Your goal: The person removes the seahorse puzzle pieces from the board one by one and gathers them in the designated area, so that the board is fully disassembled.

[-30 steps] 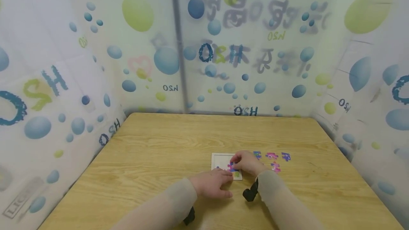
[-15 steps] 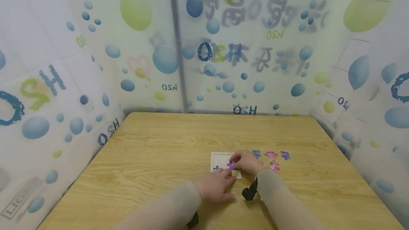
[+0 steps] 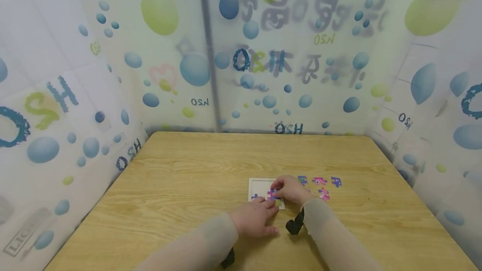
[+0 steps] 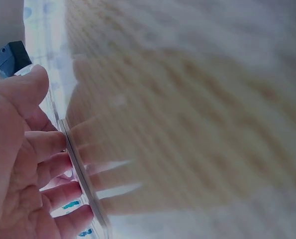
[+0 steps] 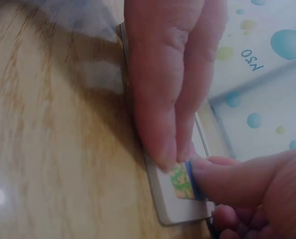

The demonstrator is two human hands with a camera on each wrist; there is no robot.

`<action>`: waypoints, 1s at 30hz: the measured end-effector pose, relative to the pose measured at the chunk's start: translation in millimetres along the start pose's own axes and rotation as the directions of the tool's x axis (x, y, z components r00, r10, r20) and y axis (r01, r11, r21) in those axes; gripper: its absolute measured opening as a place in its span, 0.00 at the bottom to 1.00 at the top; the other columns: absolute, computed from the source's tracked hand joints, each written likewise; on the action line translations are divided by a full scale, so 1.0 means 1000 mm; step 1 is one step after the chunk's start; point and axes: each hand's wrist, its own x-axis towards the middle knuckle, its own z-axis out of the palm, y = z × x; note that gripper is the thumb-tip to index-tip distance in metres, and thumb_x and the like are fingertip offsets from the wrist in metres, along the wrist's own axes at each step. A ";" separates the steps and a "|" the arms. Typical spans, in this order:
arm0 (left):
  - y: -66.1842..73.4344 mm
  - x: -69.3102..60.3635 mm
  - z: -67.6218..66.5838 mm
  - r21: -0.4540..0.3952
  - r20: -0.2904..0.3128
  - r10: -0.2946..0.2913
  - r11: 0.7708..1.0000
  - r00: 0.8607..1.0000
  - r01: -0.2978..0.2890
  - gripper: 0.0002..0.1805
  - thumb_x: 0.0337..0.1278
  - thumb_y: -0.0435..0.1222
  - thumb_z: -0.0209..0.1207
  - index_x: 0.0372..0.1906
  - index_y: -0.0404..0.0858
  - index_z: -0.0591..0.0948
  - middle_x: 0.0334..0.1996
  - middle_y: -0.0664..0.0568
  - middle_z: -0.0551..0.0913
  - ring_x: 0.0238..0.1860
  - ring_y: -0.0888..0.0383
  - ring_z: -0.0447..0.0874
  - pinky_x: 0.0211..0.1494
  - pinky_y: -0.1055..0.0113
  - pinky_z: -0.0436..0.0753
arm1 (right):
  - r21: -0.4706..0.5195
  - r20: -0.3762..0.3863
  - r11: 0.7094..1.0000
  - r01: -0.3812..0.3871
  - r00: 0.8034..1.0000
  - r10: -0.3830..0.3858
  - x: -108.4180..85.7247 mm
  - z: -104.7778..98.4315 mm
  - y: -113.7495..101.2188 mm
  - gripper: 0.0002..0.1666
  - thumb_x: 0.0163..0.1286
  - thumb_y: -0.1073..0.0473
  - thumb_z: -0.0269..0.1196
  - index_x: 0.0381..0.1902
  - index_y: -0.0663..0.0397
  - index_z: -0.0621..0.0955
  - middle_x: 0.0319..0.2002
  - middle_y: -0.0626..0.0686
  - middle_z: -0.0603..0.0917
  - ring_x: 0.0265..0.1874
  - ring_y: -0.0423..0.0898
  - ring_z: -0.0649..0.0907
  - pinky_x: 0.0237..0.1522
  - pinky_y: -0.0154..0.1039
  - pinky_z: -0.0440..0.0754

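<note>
Bubble-printed curtains (image 3: 160, 13) surround a wood-grain table (image 3: 180, 166). On it, a pink-and-blue piece (image 3: 271, 194) sits in a shallow white tray (image 3: 260, 186), beside a green patch (image 5: 181, 181) at the near right corner. The right hand (image 3: 291, 190) pinches that piece with curled fingers and thumb; the left hand (image 3: 256, 219) rests its extended fingers across the tray's near edge. Loose pieces (image 3: 319, 181) lie to the right, one partly hidden.
</note>
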 end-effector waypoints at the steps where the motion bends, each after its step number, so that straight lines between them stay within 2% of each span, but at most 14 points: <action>1: 0.000 0.000 0.000 -0.003 0.003 -0.001 1.000 1.000 0.001 0.39 0.62 0.63 0.49 0.70 0.43 0.68 0.71 0.53 0.64 0.68 0.53 0.62 0.69 0.65 0.65 | -0.009 0.004 1.000 0.000 1.000 0.000 0.000 0.000 -0.001 0.10 0.58 0.68 0.69 0.38 0.52 0.83 0.37 0.48 0.82 0.39 0.47 0.78 0.50 0.49 0.75; 10: 0.000 0.002 0.000 0.004 0.014 -0.006 1.000 1.000 0.006 0.40 0.60 0.65 0.49 0.70 0.44 0.68 0.70 0.55 0.64 0.66 0.54 0.64 0.67 0.66 0.67 | -0.054 0.018 0.998 -0.015 1.000 0.016 -0.001 -0.001 -0.005 0.12 0.56 0.67 0.70 0.37 0.51 0.82 0.37 0.49 0.80 0.39 0.48 0.77 0.52 0.50 0.74; 16: 0.000 0.002 -0.001 -0.013 0.005 -0.008 1.000 1.000 0.008 0.40 0.60 0.65 0.50 0.69 0.44 0.69 0.70 0.55 0.65 0.66 0.55 0.64 0.67 0.66 0.67 | -0.041 0.008 0.999 -0.011 1.000 0.012 -0.002 -0.001 -0.004 0.15 0.56 0.66 0.71 0.41 0.52 0.81 0.38 0.50 0.79 0.40 0.49 0.76 0.51 0.51 0.73; 23: -0.001 0.001 -0.002 -0.039 0.011 -0.009 0.999 1.000 0.009 0.40 0.59 0.64 0.50 0.70 0.44 0.69 0.70 0.55 0.65 0.66 0.55 0.64 0.67 0.67 0.67 | -0.044 -0.002 0.999 0.001 1.000 -0.001 -0.002 -0.001 0.000 0.12 0.56 0.62 0.72 0.37 0.49 0.82 0.39 0.49 0.80 0.42 0.49 0.76 0.53 0.53 0.72; 30: -0.002 0.001 0.000 -0.053 0.015 -0.012 0.999 1.000 0.013 0.40 0.59 0.64 0.51 0.69 0.44 0.69 0.70 0.56 0.65 0.67 0.55 0.63 0.67 0.66 0.66 | -0.010 -0.019 1.000 0.002 1.000 -0.002 -0.003 -0.001 0.003 0.11 0.57 0.64 0.71 0.37 0.48 0.83 0.41 0.49 0.81 0.44 0.50 0.76 0.55 0.55 0.71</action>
